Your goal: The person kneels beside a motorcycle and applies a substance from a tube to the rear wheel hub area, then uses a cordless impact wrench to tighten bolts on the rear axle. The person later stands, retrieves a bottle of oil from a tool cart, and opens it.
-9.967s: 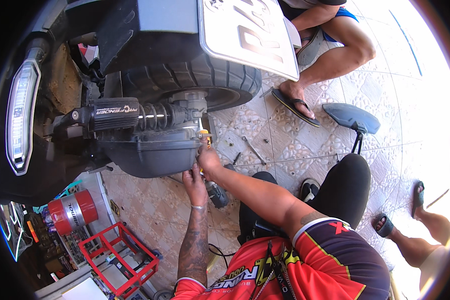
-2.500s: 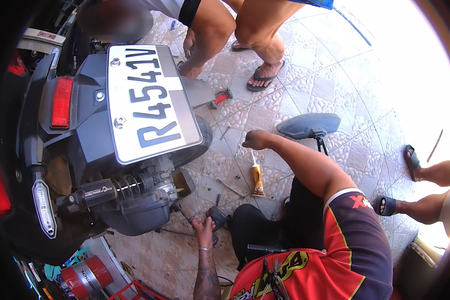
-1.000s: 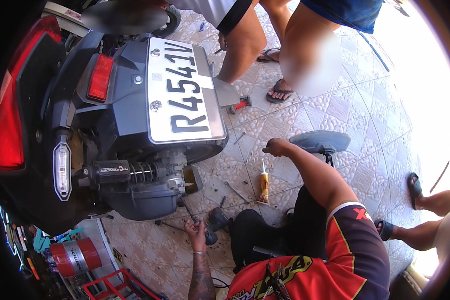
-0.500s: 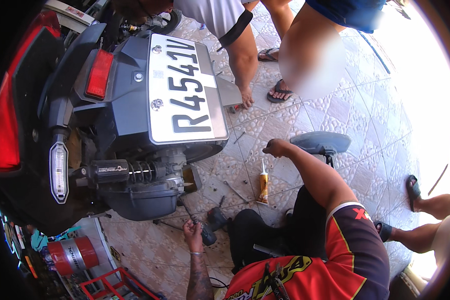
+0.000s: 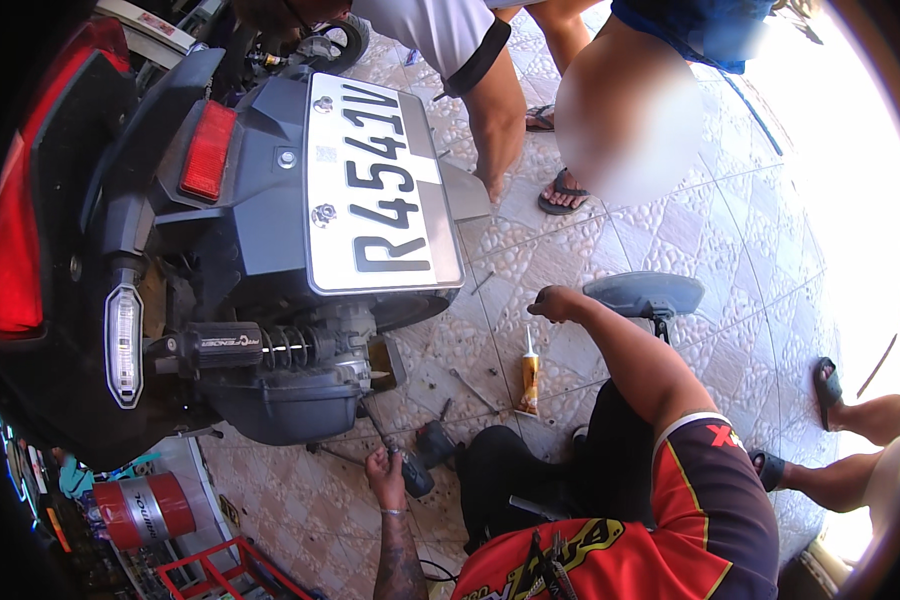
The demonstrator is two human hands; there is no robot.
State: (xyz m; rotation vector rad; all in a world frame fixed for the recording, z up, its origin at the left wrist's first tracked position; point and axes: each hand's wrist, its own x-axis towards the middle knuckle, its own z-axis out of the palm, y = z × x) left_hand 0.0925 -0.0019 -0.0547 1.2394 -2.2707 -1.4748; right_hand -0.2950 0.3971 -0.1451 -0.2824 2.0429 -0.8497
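My left hand [image 5: 385,478] is closed round a dark tool [image 5: 380,425] with a long shaft, whose upper end reaches the underside of the scooter's engine case [image 5: 290,408]; its exact kind is unclear. Beside these fingers a dark power tool [image 5: 434,444] rests on the tiles, partly hidden. My right hand [image 5: 558,303] is held out over the floor with its fingers curled in; what they hold, if anything, is hidden. Just below it lies a yellow tube with a white nozzle [image 5: 528,380]. The scooter's rear [image 5: 260,225] fills the left, with its white plate [image 5: 355,190] and coil shock absorber [image 5: 285,345].
A grey curved fender piece [image 5: 645,292] is right of my right hand. A wrench [image 5: 475,390] and small bolts are scattered on the tiles. A person in white [image 5: 440,45] bends beyond the scooter; others stand in sandals. A red-and-white drum [image 5: 145,510] stands lower left.
The whole view has shifted slightly. My hands keep nearly the same poses, and the bending person's hand is now more hidden behind the scooter.
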